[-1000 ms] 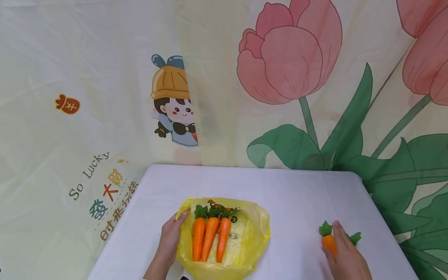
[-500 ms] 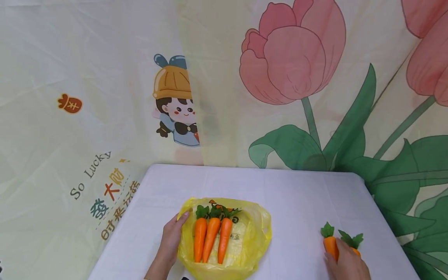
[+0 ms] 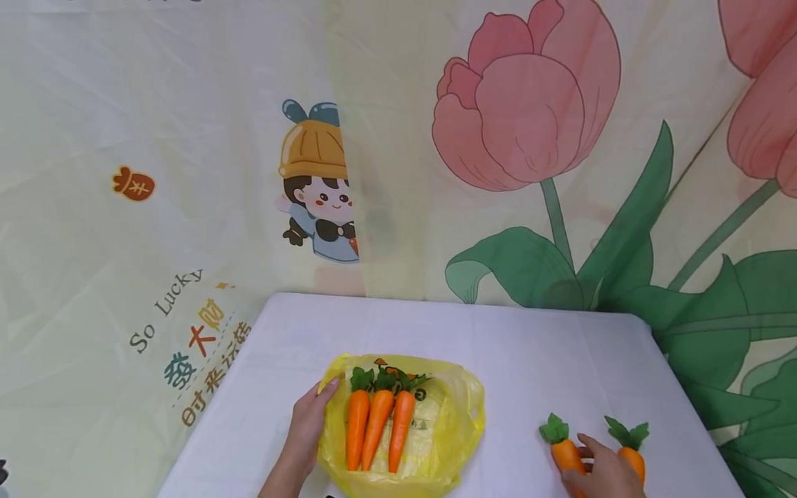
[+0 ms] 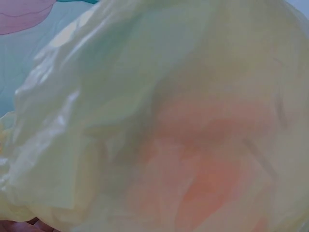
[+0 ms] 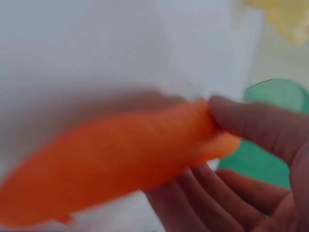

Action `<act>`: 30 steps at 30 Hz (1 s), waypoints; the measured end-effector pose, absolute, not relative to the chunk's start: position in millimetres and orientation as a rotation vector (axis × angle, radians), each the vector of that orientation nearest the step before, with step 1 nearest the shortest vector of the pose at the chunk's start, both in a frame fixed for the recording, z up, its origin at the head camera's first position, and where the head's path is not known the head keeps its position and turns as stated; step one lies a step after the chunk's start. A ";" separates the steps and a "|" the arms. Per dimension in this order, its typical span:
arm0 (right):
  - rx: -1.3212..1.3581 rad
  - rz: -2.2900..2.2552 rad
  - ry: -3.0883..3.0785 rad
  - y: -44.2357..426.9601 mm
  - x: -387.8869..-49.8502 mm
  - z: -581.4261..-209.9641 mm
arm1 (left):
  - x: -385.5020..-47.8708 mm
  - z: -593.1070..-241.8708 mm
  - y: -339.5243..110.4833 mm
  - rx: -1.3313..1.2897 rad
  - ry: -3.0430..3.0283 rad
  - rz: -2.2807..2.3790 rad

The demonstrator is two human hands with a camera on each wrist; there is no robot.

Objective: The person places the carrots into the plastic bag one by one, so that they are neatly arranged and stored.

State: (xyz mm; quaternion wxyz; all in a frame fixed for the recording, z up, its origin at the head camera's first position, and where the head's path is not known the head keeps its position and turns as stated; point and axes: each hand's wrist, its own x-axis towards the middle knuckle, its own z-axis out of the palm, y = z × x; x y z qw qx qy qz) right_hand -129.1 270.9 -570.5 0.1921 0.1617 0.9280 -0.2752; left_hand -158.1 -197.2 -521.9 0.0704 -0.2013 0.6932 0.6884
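My left hand [image 3: 305,429] grips the left rim of a yellow plastic bag [image 3: 445,443], its thumb over the edge. Three orange carrots [image 3: 356,429] with green tops lie side by side in the bag's mouth. Through the thin film of the bag [image 4: 120,72] in the left wrist view, the carrots are only orange blurs. At the right, my right hand [image 3: 607,476] pinches one carrot [image 3: 565,456] between thumb and fingers. In the right wrist view this carrot [image 5: 116,159] spans the frame, its tip out of sight. Another carrot [image 3: 634,462] lies just right of that hand, partly hidden.
A white cloth-covered table [image 3: 498,346] carries everything. Behind it hangs a patterned curtain [image 3: 398,173] with tulips and a cartoon figure. A small dark object [image 3: 330,496] shows at the bottom edge, left of the bag.
My right hand has taken hold of the left one of the two carrots and drawn it leftward, apart from the other. The left hand still holds the bag in about the same place.
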 end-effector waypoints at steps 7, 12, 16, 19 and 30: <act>0.350 -0.973 2.434 241.2 -122.8 -540.9 | -156.7 -521.7 -195.9 -0.578 2.078 2.094; 0.192 -1.145 2.290 214.4 -118.1 -521.7 | -155.7 -521.2 -195.5 -0.572 2.076 2.097; 0.015 -1.342 2.071 196.0 -115.1 -513.8 | -155.3 -521.0 -195.1 -0.577 2.074 2.095; -0.087 -1.466 1.911 180.7 -113.0 -510.3 | -155.0 -520.6 -194.9 -0.575 2.075 2.091; -0.265 -1.800 1.614 112.6 -121.4 -486.9 | -155.9 -519.4 -193.4 -0.607 2.078 2.060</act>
